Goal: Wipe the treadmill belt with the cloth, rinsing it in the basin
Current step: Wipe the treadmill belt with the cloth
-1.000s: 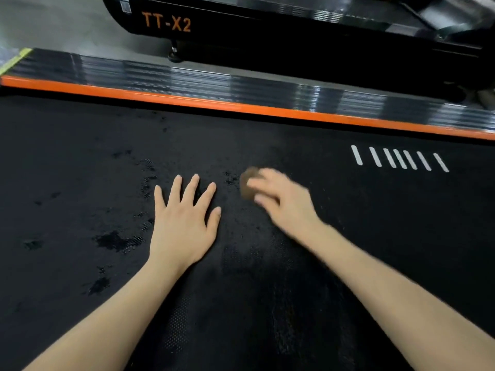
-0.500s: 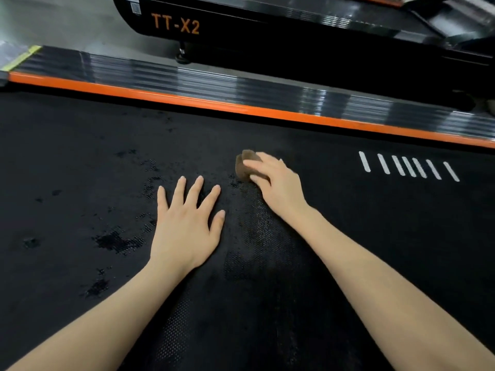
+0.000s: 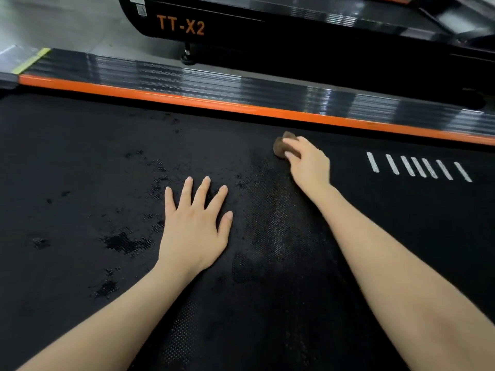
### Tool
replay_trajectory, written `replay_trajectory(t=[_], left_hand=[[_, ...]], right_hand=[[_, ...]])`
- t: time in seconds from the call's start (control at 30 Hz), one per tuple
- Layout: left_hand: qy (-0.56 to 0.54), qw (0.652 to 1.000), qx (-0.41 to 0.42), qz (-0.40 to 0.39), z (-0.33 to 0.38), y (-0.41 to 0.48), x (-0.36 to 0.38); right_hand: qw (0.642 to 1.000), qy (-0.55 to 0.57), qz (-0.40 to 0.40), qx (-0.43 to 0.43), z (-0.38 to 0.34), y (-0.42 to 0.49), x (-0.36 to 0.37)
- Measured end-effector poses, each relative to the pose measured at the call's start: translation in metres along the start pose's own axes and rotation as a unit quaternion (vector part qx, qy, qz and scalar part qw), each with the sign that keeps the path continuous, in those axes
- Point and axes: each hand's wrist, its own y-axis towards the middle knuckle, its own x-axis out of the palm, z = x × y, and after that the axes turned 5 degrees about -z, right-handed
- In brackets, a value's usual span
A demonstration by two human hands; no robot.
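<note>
The black textured treadmill belt point(image 3: 80, 183) fills most of the view, with wet dark patches to the left and a damp streak down the middle. My right hand point(image 3: 308, 164) grips a small bunched brown cloth point(image 3: 280, 148) and presses it on the belt close to the far orange edge. Flat on the belt nearer to me lies my left hand point(image 3: 194, 223), palm down with fingers spread. No basin is in view.
An orange strip point(image 3: 241, 107) and a glossy black side rail point(image 3: 241, 84) border the belt's far side. Several white slanted marks point(image 3: 417, 167) sit on the belt at the right. Beyond stands a second black treadmill marked TT-X2 point(image 3: 180, 25) on a grey floor.
My right hand has pushed the cloth away from me across the belt, toward the orange edge. My left hand has stayed flat in the same place.
</note>
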Motion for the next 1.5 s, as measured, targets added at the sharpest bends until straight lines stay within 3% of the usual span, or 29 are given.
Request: replay_trajectory(t=[0.07, 0.17, 0.27, 0.33, 0.47, 0.6, 0.67, 0.83, 0.9, 1.0, 1.1, 1.27, 1.4, 1.5], left_hand=[[0.0, 1.0, 0.0, -0.002, 0.001, 0.001, -0.001], [0.004, 1.0, 0.0, -0.003, 0.0, 0.0, -0.001], [0.002, 1.0, 0.003, -0.004, -0.001, 0.0, -0.001], [0.001, 1.0, 0.004, -0.002, -0.001, -0.001, -0.001], [0.004, 1.0, 0.003, 0.006, 0.0, 0.001, 0.0], [0.007, 1.0, 0.003, 0.013, 0.001, 0.0, 0.002], [0.008, 1.0, 0.004, 0.014, 0.001, 0.0, 0.002], [0.004, 1.0, 0.011, 0.015, -0.001, 0.0, 0.002], [-0.001, 1.0, 0.012, 0.02, -0.002, 0.0, 0.002], [-0.002, 1.0, 0.01, 0.022, -0.001, 0.0, 0.002], [0.001, 1.0, 0.006, 0.018, 0.0, 0.0, 0.002], [-0.001, 1.0, -0.001, 0.005, 0.001, 0.002, 0.002], [0.002, 1.0, -0.002, 0.002, -0.001, 0.001, 0.002], [0.002, 1.0, -0.005, 0.008, -0.001, 0.0, 0.002]], right_hand=[[1.0, -0.007, 0.001, -0.014, -0.028, 0.013, 0.017], [0.991, -0.004, -0.05, -0.121, -0.063, 0.011, 0.038], [0.989, -0.011, -0.063, -0.136, -0.059, 0.018, 0.031], [0.996, -0.033, -0.026, -0.085, -0.031, 0.028, 0.019], [0.993, -0.029, 0.056, 0.105, 0.021, 0.048, -0.002], [0.968, -0.055, 0.107, 0.221, -0.007, 0.061, 0.015], [0.979, -0.054, 0.08, 0.18, -0.034, 0.061, 0.029], [0.999, -0.028, 0.003, -0.038, -0.065, 0.046, 0.045], [0.999, -0.03, 0.002, -0.037, -0.038, 0.047, 0.029], [0.999, -0.012, 0.033, 0.039, 0.004, 0.05, 0.009], [0.998, 0.019, 0.031, 0.043, -0.012, 0.04, 0.013], [0.995, 0.034, -0.05, -0.082, -0.033, -0.048, 0.012], [0.98, 0.083, -0.088, -0.155, -0.011, -0.174, -0.016], [0.967, 0.05, -0.138, -0.21, 0.015, -0.217, -0.039]])
